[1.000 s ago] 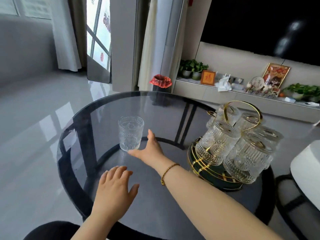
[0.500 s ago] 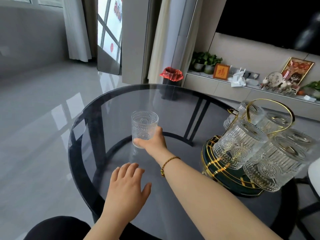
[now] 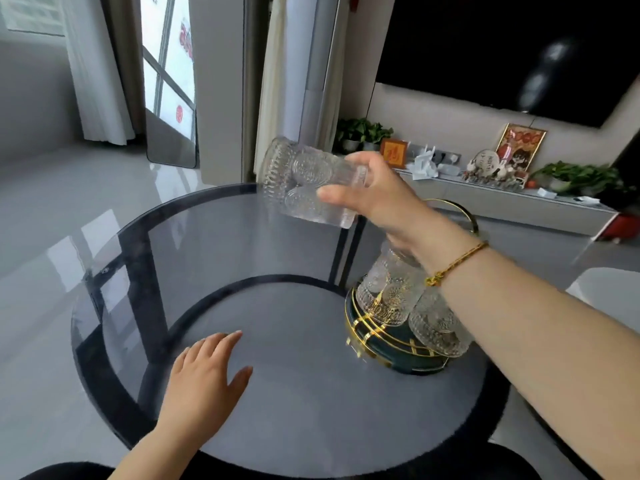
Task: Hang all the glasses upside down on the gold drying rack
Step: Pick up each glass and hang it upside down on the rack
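My right hand grips a clear embossed glass by its base and holds it in the air, tipped on its side with the mouth pointing left. Below and to the right stands the gold drying rack on its dark green base, with embossed glasses hanging upside down on it. My right forearm covers much of the rack; only part of its gold handle shows. My left hand lies flat on the round glass table, fingers apart, holding nothing.
The table has a dark rim and a black frame under the glass. A white seat sits at the right edge. Behind, a low shelf carries plants, a picture frame and small ornaments under a dark screen.
My right hand closed on the glass that stood on the table, lifted it and tipped it sideways, moving it right toward the rack. The left hand stayed on the table.
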`<state>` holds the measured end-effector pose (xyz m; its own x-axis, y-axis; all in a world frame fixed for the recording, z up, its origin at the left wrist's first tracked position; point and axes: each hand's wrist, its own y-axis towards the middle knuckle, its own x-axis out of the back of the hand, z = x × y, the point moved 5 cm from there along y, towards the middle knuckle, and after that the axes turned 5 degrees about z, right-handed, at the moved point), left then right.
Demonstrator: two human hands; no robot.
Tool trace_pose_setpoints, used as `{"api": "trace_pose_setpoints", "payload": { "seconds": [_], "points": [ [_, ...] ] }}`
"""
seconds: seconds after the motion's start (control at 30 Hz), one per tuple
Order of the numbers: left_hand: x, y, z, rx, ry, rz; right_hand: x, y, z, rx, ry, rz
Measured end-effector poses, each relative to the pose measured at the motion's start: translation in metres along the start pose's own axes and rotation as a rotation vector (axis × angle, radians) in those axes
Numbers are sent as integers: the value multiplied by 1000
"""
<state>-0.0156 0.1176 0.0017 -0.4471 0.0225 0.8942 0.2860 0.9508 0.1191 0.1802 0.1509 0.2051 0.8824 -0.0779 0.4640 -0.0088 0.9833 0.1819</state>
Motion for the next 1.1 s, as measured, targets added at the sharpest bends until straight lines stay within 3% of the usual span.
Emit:
{"api": "trace_pose_setpoints", "payload": {
  "seconds": [0.13,0.4,0.73,1.1],
  "points": [
    [-9,2,-53,-199,-89,21,61,-17,14,-18,-270,-68],
    [-67,7,-125,-441,63,316,111,-16,14,-96,-614,-96],
    [-75,20,-130,-489,111,355,107,18,3,-129,-826,-2],
    [-87,25,-129,-493,183,387,82,35,-29,-198,-906,137]
  ]
}}
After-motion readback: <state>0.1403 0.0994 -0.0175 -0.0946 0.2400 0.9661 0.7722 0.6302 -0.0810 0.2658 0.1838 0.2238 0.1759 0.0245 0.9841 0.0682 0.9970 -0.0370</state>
